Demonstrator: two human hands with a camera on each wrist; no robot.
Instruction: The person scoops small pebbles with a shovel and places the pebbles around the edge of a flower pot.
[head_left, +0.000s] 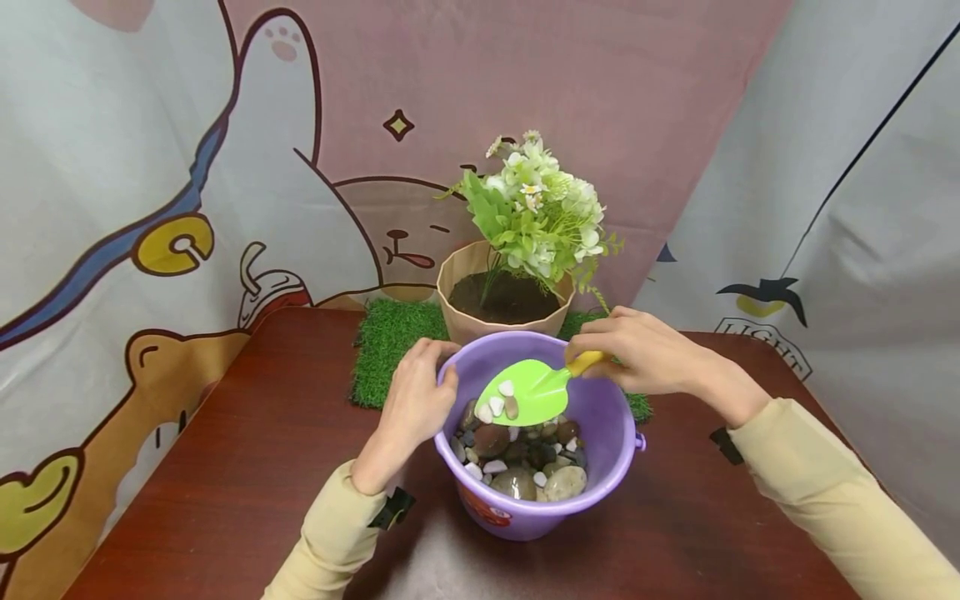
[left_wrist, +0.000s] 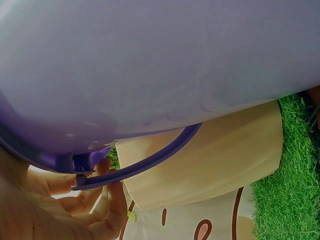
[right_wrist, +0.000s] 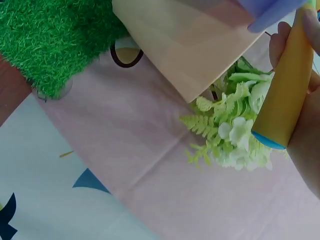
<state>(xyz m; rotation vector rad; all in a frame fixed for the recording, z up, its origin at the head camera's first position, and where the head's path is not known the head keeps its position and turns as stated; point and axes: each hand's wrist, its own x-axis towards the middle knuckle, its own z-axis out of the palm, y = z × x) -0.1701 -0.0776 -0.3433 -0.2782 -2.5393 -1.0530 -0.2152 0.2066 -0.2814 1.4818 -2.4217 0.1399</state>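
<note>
A purple bucket (head_left: 621, 450) stands on the table with wet stones and white pebbles (head_left: 540, 478) in it. My left hand (head_left: 417, 392) grips its rim at the left, thumb over the edge and fingers outside, beside the bucket's handle (left_wrist: 150, 162). With my right hand (head_left: 637, 350) I hold a toy shovel by its yellow handle (right_wrist: 287, 85). Its green blade (head_left: 542, 398) is over the bucket's opening, tilted down to the left. A few white pebbles (head_left: 497, 406) and a brown one (head_left: 512, 407) lie near the blade's tip.
Behind the bucket, a beige pot (head_left: 452, 310) with dark soil holds white and green flowers (head_left: 540, 208). It stands on a green turf mat (head_left: 390, 350). Below is a reddish-brown table (head_left: 300, 450); a printed cloth (head_left: 600, 75) hangs behind it.
</note>
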